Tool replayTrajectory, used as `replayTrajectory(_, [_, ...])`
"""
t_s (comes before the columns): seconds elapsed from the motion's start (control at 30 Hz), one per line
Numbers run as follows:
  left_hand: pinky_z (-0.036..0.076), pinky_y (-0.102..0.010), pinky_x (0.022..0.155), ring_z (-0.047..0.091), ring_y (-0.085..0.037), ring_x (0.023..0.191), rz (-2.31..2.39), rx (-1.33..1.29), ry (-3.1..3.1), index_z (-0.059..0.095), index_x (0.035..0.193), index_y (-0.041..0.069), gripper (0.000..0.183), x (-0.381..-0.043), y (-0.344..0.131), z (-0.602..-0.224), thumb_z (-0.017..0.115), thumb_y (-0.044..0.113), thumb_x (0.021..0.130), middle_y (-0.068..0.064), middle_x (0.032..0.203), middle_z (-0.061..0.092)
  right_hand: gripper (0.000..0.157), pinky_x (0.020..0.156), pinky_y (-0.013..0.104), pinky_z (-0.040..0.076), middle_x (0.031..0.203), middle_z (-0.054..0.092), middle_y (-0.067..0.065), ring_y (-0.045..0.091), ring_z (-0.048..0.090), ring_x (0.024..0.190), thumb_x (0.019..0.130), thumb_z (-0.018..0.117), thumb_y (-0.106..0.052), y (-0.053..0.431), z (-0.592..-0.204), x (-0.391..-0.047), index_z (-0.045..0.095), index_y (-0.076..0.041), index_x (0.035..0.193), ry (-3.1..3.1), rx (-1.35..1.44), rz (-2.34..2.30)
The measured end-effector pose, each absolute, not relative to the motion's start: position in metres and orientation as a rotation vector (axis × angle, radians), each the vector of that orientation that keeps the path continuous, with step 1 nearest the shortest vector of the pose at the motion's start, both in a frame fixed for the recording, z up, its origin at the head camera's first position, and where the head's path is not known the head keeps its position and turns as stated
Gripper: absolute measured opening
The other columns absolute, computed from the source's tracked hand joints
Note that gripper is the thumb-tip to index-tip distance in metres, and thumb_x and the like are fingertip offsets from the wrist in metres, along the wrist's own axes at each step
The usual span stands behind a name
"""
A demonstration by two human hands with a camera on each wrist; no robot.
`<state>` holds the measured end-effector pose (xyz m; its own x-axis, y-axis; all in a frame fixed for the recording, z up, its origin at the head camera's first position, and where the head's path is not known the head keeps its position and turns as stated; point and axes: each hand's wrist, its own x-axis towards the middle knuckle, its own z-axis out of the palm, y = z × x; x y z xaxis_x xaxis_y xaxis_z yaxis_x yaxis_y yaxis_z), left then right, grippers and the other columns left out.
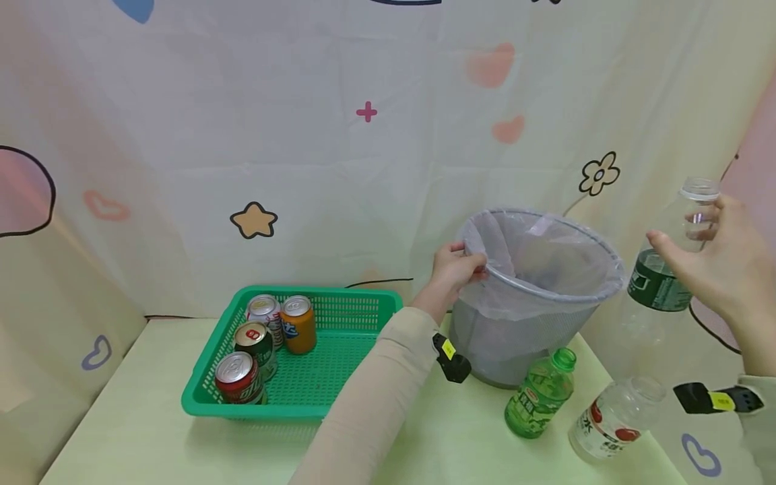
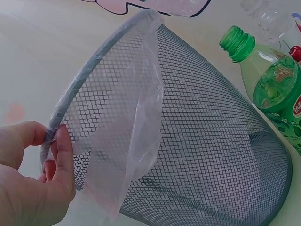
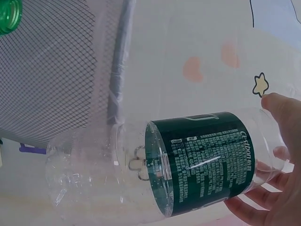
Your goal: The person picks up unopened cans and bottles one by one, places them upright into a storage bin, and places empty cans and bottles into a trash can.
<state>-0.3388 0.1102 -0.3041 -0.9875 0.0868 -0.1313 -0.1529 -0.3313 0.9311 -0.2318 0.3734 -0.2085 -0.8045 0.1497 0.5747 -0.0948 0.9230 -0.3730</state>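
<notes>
My left hand (image 1: 453, 273) pinches the left side of the rim of a grey mesh wastebasket (image 1: 515, 343). A thin plastic bag (image 2: 146, 99) lines the basket and folds over its rim; the basket leans in the head view. At the right, my right hand (image 1: 727, 263) holds a clear plastic bottle (image 3: 202, 165) with a dark green label, raised beside the basket and without a cap. In front of the basket stand a green plastic bottle (image 1: 539, 397) and a clear bottle with a cherry-print label (image 1: 609, 421), both uncapped.
A green plastic basket (image 1: 339, 411) on the table's left part holds several drink cans, among them an orange can (image 1: 298, 327) and a red can (image 1: 238, 380). Behind the table (image 1: 127, 404) hangs a patterned curtain (image 1: 303, 135).
</notes>
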Motion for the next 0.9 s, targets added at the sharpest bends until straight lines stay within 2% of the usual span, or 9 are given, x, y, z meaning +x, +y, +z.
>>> replayTrajectory(0.23, [0.055,-0.026,0.063,0.06,-0.015,0.062,2.448,-0.085,1.728,0.047,0.123,0.001,0.049,-0.339,0.11,-0.303,0.06,-0.009,0.076,-0.009,0.089,0.059,0.079,0.075,0.067,0.039,0.126,0.039,0.036,0.054,0.045,0.102,0.085,0.06,-0.029,0.373,-0.194,-0.239,0.015,0.0,0.143,-2.436,-0.062,0.5])
replayTrajectory(0.5, [0.055,-0.026,0.062,0.06,-0.015,0.062,2.442,-0.085,1.733,0.049,0.122,0.002,0.048,-0.339,0.11,-0.305,0.061,-0.008,0.077,-0.008,0.088,0.06,0.079,0.071,0.065,0.039,0.131,0.037,0.035,0.054,0.046,0.102,0.084,0.061,-0.03,0.374,-0.181,-0.247,0.016,-0.001,0.143,-2.419,-0.062,0.509])
replayTrajectory(0.6, [0.055,-0.025,0.062,0.059,-0.014,0.062,2.44,-0.083,1.737,0.049,0.122,0.002,0.047,-0.339,0.11,-0.305,0.061,-0.007,0.077,-0.008,0.088,0.06,0.079,0.058,0.046,0.043,0.132,0.037,0.034,0.052,0.047,0.103,0.084,0.061,-0.031,0.374,-0.174,-0.25,0.017,0.0,0.142,-2.409,-0.075,0.509])
replayTrajectory(0.7, [0.055,-0.025,0.063,0.059,-0.014,0.063,2.444,-0.077,1.736,0.049,0.122,0.002,0.047,-0.34,0.11,-0.305,0.06,-0.007,0.077,-0.008,0.089,0.059,0.08,0.056,0.023,0.032,0.134,0.036,0.032,0.049,0.047,0.105,0.083,0.06,-0.034,0.373,-0.168,-0.252,0.017,-0.001,0.142,-2.412,-0.111,0.519])
replayTrajectory(0.77, [0.055,-0.026,0.063,0.059,-0.014,0.064,2.442,-0.073,1.737,0.048,0.123,0.003,0.048,-0.34,0.11,-0.305,0.06,-0.007,0.078,-0.007,0.09,0.059,0.081,0.058,0.019,0.027,0.136,0.036,0.03,0.048,0.047,0.107,0.083,0.06,-0.036,0.371,-0.163,-0.253,0.017,-0.002,0.142,-2.415,-0.124,0.525])
replayTrajectory(0.9, [0.055,-0.026,0.064,0.06,-0.015,0.065,2.431,-0.071,1.746,0.048,0.125,0.003,0.049,-0.339,0.11,-0.306,0.061,-0.006,0.078,-0.008,0.091,0.059,0.082,0.058,0.025,0.032,0.137,0.036,0.027,0.047,0.048,0.11,0.083,0.059,-0.04,0.367,-0.156,-0.255,0.016,-0.004,0.143,-2.433,-0.145,0.504])
